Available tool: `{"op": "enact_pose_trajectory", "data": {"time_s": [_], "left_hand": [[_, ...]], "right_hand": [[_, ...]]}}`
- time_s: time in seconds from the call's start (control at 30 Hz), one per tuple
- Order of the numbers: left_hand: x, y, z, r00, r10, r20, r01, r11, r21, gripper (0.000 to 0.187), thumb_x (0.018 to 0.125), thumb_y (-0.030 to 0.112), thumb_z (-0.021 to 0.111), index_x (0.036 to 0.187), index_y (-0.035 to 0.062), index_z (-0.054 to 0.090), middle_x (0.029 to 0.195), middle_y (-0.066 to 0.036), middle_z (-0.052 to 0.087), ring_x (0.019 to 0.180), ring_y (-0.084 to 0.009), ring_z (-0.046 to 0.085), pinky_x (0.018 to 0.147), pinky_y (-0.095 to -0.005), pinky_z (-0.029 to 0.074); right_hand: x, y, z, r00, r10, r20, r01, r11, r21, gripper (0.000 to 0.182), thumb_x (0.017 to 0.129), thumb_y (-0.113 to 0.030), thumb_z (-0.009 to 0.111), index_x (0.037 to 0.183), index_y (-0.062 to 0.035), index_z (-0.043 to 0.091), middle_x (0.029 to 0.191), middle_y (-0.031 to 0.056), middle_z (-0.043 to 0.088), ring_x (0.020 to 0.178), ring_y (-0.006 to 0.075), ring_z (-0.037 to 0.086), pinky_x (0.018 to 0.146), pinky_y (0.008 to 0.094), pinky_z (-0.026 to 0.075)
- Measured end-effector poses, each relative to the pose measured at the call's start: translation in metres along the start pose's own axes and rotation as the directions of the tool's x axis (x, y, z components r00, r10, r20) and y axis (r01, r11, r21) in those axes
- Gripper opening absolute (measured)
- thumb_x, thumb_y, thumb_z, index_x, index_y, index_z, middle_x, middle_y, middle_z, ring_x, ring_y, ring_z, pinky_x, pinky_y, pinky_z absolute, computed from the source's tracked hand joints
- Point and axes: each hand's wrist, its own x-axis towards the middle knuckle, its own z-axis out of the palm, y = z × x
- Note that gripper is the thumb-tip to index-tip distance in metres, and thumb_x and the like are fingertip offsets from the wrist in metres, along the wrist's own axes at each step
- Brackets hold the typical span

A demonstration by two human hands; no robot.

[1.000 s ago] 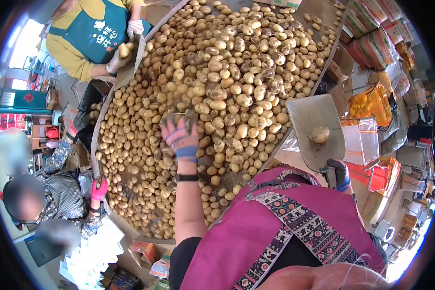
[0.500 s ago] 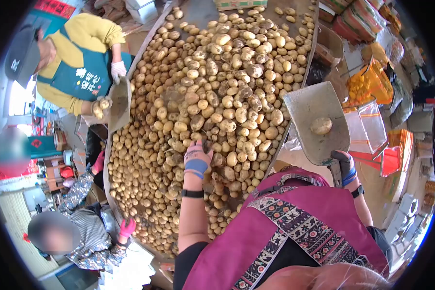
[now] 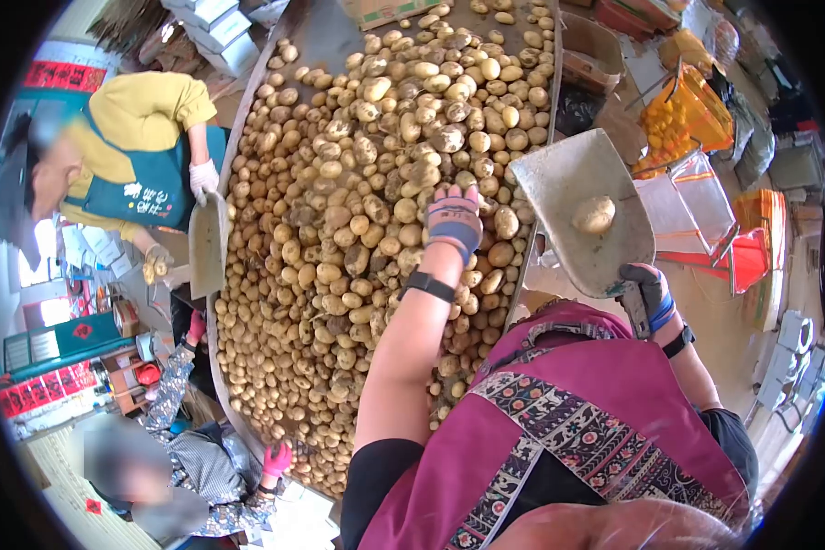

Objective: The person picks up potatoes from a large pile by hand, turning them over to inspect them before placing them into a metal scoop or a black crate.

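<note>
My left hand point(image 3: 455, 223), in a glove with a blue cuff, lies over the pile of potatoes point(image 3: 339, 266). Its fingers are stretched out and touch the potatoes at the pile's right side; the palm side is hidden. My right hand point(image 3: 651, 295), in a dark glove, is closed round the handle of a scuffed metal scoop point(image 3: 573, 179). The scoop is held just off the table's right edge. One large potato point(image 3: 593, 215) rests in it.
Across the table point(image 3: 316, 37), a person in a yellow top holds another scoop point(image 3: 208, 247). A second person with pink gloves point(image 3: 277, 458) works at the lower left. A cardboard box point(image 3: 385, 11) stands at the far end. Orange mesh bags point(image 3: 683, 119) lie right.
My left hand has moved right and farther up the pile, toward the scoop. The view has shifted a little. The potato stays in the scoop.
</note>
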Motion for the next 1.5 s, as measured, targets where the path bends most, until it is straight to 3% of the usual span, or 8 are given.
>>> {"op": "enact_pose_trajectory", "data": {"time_s": [0.2, 0.37, 0.5, 0.6, 0.87, 1.03, 1.2, 1.5], "left_hand": [[-0.021, -0.018, -0.061, 0.987, -0.16, 0.014, 0.156, 0.927, -0.34, 0.06, 0.086, 0.048, 0.062, 0.125, 0.0031, 0.056, 0.112, -0.018, 0.066, 0.103, -0.0272, 0.064, 0.091, -0.0368, 0.049], [-0.013, -0.001, -0.037, 0.959, 0.281, 0.021, 0.054, -0.112, -0.992, 0.042, 0.098, 0.038, 0.051, 0.114, 0.0008, 0.061, 0.097, -0.006, 0.069, 0.075, -0.0149, 0.066, 0.069, -0.0284, 0.053], [0.0, 0.024, -0.065, 0.996, 0.083, 0.024, -0.066, 0.913, -0.403, 0.037, 0.089, 0.028, 0.061, 0.121, 0.0096, 0.058, 0.116, -0.015, 0.065, 0.104, -0.033, 0.064, 0.091, -0.0392, 0.05], [0.016, 0.035, 0.023, 0.86, 0.511, -0.022, -0.492, 0.839, 0.233, 0.038, 0.087, 0.026, 0.057, 0.119, 0.0037, 0.06, 0.123, -0.016, 0.062, 0.119, -0.0332, 0.055, 0.105, -0.038, 0.038], [-0.027, 0.043, -0.02, 0.926, 0.352, -0.135, -0.374, 0.9, -0.224, 0.036, 0.082, 0.031, 0.064, 0.109, 0.0077, 0.064, 0.1, -0.016, 0.067, 0.094, -0.0231, 0.063, 0.086, -0.036, 0.048], [-0.083, -0.004, -0.066, 0.948, 0.203, 0.244, 0.299, -0.313, -0.901, 0.051, 0.099, 0.045, 0.041, 0.117, 0.0001, 0.057, 0.09, -0.012, 0.068, 0.072, -0.0156, 0.066, 0.057, -0.0178, 0.051], [-0.116, 0.027, -0.086, 0.932, 0.295, -0.212, -0.092, -0.372, -0.924, 0.062, 0.098, 0.049, 0.046, 0.133, -0.0023, 0.047, 0.119, -0.015, 0.061, 0.112, -0.0227, 0.058, 0.092, -0.0353, 0.051], [-0.125, 0.004, 0.042, 0.967, 0.078, -0.242, -0.149, 0.945, -0.29, 0.05, 0.083, 0.034, 0.067, 0.123, 0.0069, 0.056, 0.133, -0.019, 0.05, 0.125, -0.039, 0.045, 0.102, -0.0478, 0.04]], "right_hand": [[-0.003, 0.006, -0.038, 0.995, -0.092, -0.046, 0.085, 0.988, -0.127, 0.013, 0.083, -0.006, 0.061, 0.093, -0.0005, 0.066, 0.086, 0.0094, 0.069, 0.077, 0.0215, 0.067, 0.07, 0.0305, 0.054], [-0.017, -0.002, -0.016, 0.97, -0.168, 0.178, 0.232, 0.861, -0.453, 0.019, 0.081, -0.002, 0.065, 0.1, 0.0009, 0.067, 0.097, 0.0107, 0.07, 0.087, 0.0207, 0.067, 0.08, 0.0324, 0.053], [-0.016, -0.004, -0.018, 0.999, -0.043, 0.032, 0.046, 0.99, -0.135, 0.018, 0.082, -0.002, 0.063, 0.099, 0.0015, 0.067, 0.098, 0.01, 0.07, 0.087, 0.0185, 0.067, 0.08, 0.0321, 0.053], [-0.012, 0.009, -0.053, 0.757, -0.368, 0.54, 0.649, 0.328, -0.686, 0.024, 0.082, -0.002, 0.061, 0.105, 0.0037, 0.066, 0.104, 0.01, 0.07, 0.09, 0.0184, 0.067, 0.083, 0.0326, 0.053], [-0.027, 0.0, -0.042, 0.995, -0.096, 0.01, 0.096, 0.993, -0.063, 0.012, 0.084, -0.005, 0.062, 0.091, 0.0016, 0.069, 0.092, 0.0108, 0.071, 0.083, 0.0215, 0.069, 0.077, 0.0328, 0.055], [-0.032, -0.002, -0.028, 0.987, -0.098, 0.125, 0.129, 0.954, -0.269, 0.026, 0.082, -0.004, 0.06, 0.107, 0.0034, 0.063, 0.103, 0.0126, 0.068, 0.094, 0.0224, 0.066, 0.085, 0.0342, 0.052], [-0.024, 0.013, 0.0, 0.98, 0.012, 0.197, 0.015, 0.991, -0.135, 0.046, 0.082, -0.005, 0.06, 0.127, 0.0038, 0.053, 0.118, 0.0142, 0.064, 0.106, 0.0245, 0.063, 0.094, 0.0368, 0.05], [-0.037, 0.019, 0.017, 0.959, 0.017, 0.284, -0.007, 0.999, -0.034, 0.037, 0.083, 0.0, 0.06, 0.119, 0.003, 0.059, 0.111, 0.0127, 0.066, 0.099, 0.0224, 0.065, 0.087, 0.0352, 0.053]]}}
